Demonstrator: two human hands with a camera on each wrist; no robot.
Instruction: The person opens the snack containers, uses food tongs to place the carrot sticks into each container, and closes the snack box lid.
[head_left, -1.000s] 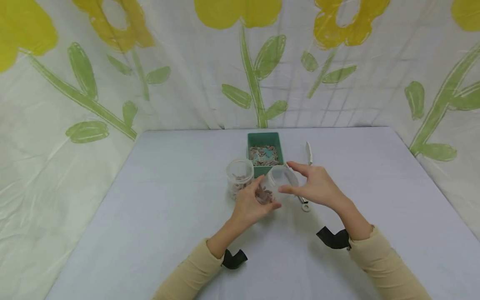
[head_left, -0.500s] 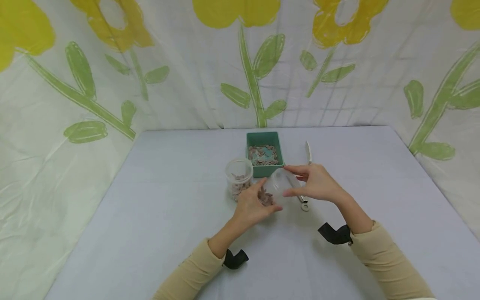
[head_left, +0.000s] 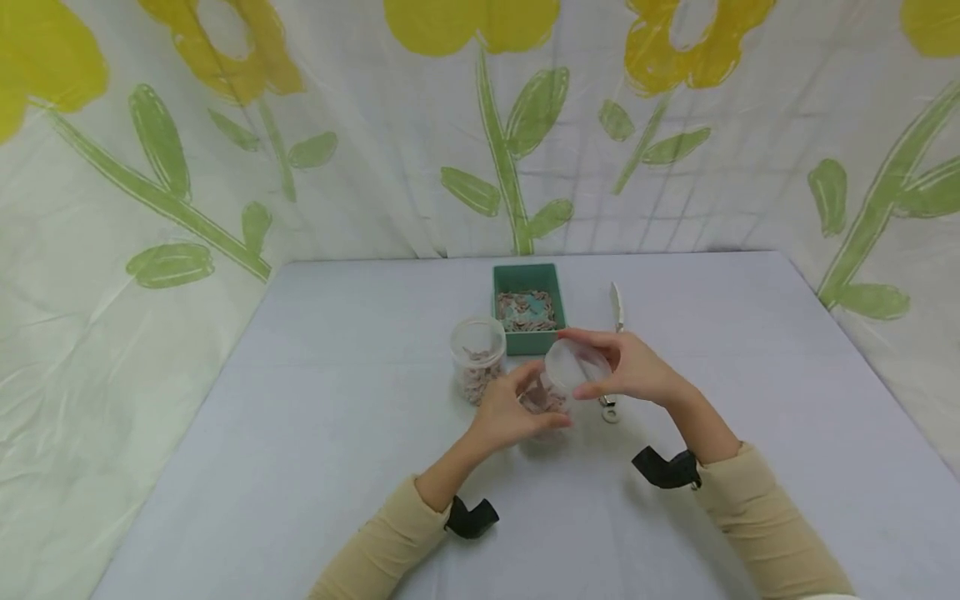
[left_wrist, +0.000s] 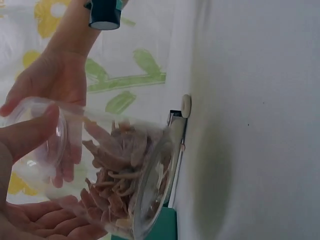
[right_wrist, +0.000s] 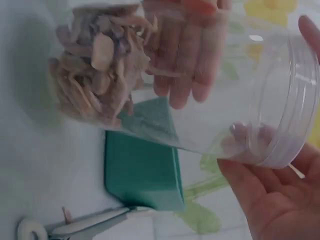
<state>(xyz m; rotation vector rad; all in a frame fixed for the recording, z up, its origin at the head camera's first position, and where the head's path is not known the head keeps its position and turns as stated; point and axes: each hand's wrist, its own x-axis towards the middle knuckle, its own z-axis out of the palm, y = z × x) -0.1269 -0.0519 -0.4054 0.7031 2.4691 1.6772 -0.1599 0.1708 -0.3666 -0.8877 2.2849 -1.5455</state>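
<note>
My left hand (head_left: 504, 417) holds a clear round jar (head_left: 553, 404) with its thumb and fingers curled around the side. Brownish shrivelled pieces (right_wrist: 97, 75) lie in the jar's bottom part. The jar is tilted and raised off the table, its mouth toward my right hand (head_left: 637, 371). That hand grips the clear screw lid (right_wrist: 302, 95) at the jar's mouth, fingers and thumb around its rim. Whether the lid is threaded on, I cannot tell. A second clear jar (head_left: 478, 367), with similar pieces, stands upright left of my left hand.
Behind the jars stands a green rectangular tub (head_left: 531, 342) holding more brownish pieces. White-and-metal tongs (head_left: 617, 307) with a ring end lie on the white-covered table (head_left: 337, 433), partly hidden by my right hand. A flower-printed curtain (head_left: 375, 167) hangs behind the table.
The held jar and lid have shifted slightly right. My right fingers have closed in further around the lid, which has tilted. The second jar and the green tub stay put.
</note>
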